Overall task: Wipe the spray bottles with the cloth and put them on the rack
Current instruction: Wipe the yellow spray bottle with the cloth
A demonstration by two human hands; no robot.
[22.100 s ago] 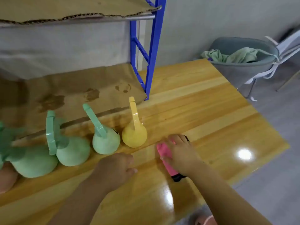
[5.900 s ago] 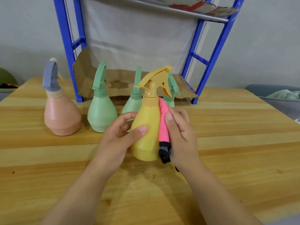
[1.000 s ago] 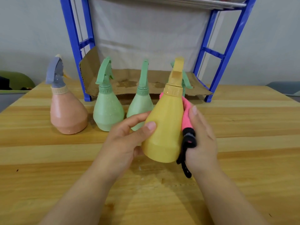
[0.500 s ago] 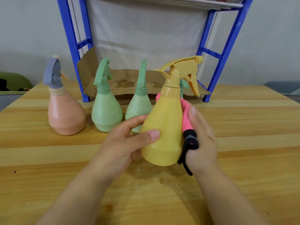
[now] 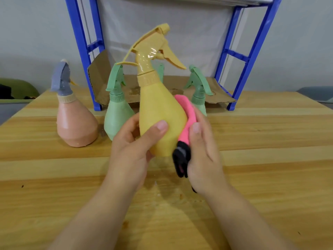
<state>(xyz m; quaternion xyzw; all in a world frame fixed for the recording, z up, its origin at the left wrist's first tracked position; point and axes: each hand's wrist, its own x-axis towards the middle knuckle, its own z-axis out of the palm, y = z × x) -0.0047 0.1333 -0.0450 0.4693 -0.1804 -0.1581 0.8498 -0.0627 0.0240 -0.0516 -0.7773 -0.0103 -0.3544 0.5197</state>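
A wooden table (image 5: 270,141) was seen beneath the yellow spray bottle (image 5: 158,109), and a blue rack (image 5: 252,51) behind it. The bottle was held nearly upright, gripped round its body by the left hand (image 5: 129,152). A pink-and-black cloth (image 5: 189,112) was pressed against its right side by the curled right hand (image 5: 205,154).
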